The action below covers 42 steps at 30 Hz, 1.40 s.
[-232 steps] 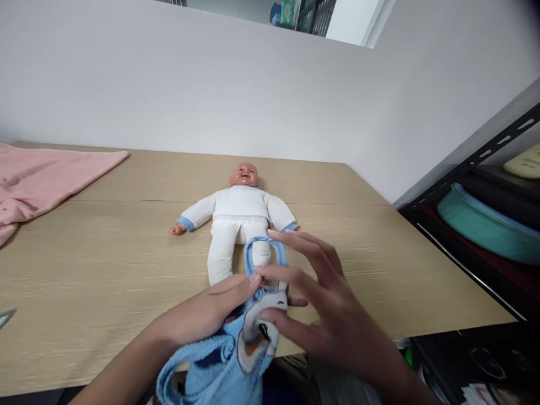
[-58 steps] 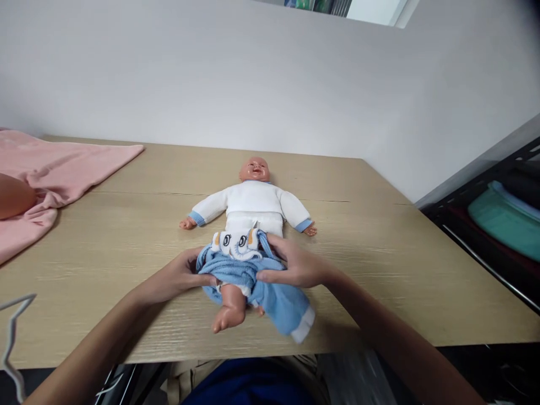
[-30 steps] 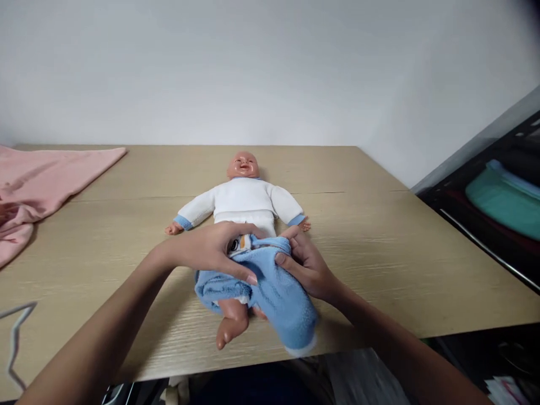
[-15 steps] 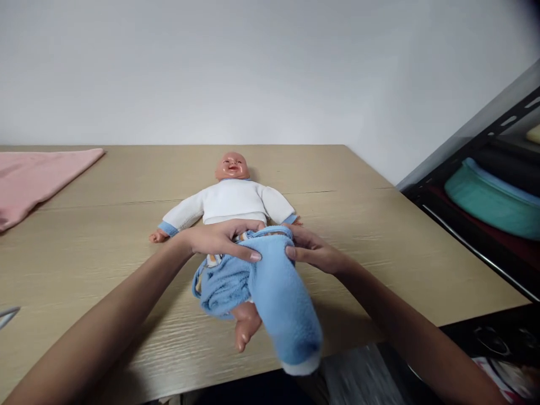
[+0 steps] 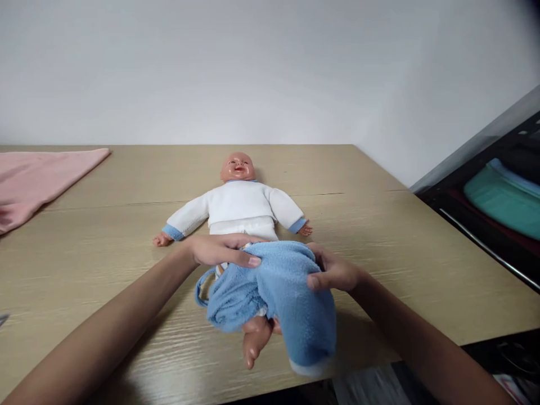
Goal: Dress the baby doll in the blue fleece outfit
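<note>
A baby doll (image 5: 238, 167) lies face up on the table, its head toward the wall, in a white sweater (image 5: 238, 203) with blue cuffs. Light blue fleece pants (image 5: 291, 292) lie over its lower body, one leg hanging toward me with a white end. My left hand (image 5: 221, 250) grips the waistband near the middle, thumb on top. On the other side, my right hand (image 5: 335, 271) holds the pants' edge, its fingers partly behind the cloth. Below the bunched left pant leg, one bare doll foot (image 5: 255, 340) pokes out. The other leg is mostly hidden by fabric.
A pink cloth (image 5: 42, 183) is spread at the table's left edge. At the right, a black rack (image 5: 476, 185) holds a green basin-like item (image 5: 502, 197). The wooden table (image 5: 367, 214) ends just below the doll's feet.
The waistband has been spread wider, with my right hand moved right and slightly down. The loose pant leg has shifted right, and more of the doll's white waist shows. The view has moved slightly.
</note>
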Tool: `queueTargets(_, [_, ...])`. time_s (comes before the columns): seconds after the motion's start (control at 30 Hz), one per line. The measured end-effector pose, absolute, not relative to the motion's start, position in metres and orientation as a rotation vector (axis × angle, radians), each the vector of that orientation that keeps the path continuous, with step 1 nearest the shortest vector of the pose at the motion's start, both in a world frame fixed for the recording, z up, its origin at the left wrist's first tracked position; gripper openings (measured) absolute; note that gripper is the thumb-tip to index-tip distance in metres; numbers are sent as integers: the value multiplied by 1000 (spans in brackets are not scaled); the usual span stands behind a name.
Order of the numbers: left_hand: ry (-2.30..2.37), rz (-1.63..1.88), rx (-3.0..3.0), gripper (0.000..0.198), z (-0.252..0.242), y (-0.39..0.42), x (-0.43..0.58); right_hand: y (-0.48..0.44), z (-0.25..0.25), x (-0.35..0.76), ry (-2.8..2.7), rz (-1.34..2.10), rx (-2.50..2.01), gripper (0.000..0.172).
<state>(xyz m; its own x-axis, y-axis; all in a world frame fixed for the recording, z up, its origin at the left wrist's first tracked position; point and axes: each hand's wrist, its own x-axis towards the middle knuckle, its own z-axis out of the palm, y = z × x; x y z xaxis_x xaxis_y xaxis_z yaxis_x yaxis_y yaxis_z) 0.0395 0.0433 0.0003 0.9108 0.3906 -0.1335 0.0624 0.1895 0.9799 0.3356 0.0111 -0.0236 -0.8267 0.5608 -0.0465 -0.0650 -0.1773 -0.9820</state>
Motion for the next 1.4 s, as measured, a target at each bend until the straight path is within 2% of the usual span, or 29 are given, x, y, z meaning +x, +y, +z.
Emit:
queueTargets(0.1, [539,291,1301,52,-4,39,38,5,-34,327,-1375,2092,-579,69])
queueTargets(0.17, [601,288,1242,55,-8,37,37,4,-37,323,-1301,2141,-551,72])
queueTargets(0.3, [512,226,1153,62,-15,39,38,11,-31,323,-1468,2173,-553,64])
queueTargets(0.4, [427,167,1188,65,-17,41,40,16,-23,325,-1652,2208,-643,65])
queueTargets(0.57, [387,220,1257,51,-14,41,41,15,-18,328,-1736,2171,-715,49])
queueTargets(0.7, [490,325,1214,51,-14,36,39,9,-28,325,-1550,2077,-691,54])
queueTargets(0.87, [621,420,1079,55,-21,32,39,3,-40,319,-1241,2119,-813,56])
queueTargets(1.03, [502,416,1043,50,-24,34,42,6,-30,323,-1549,2059,-778,56])
queueTargets(1.17, [447,378,1044,56,-18,33,45,8,-20,328,-1773,2138,-605,62])
queueTargets(1.3, [420,320,1153,70,-12,34,47,7,-27,329,-1736,2050,-625,64])
queueTargets(1.4, [401,331,1201,69,-13,37,46,4,-41,328,-1611,1923,-732,72])
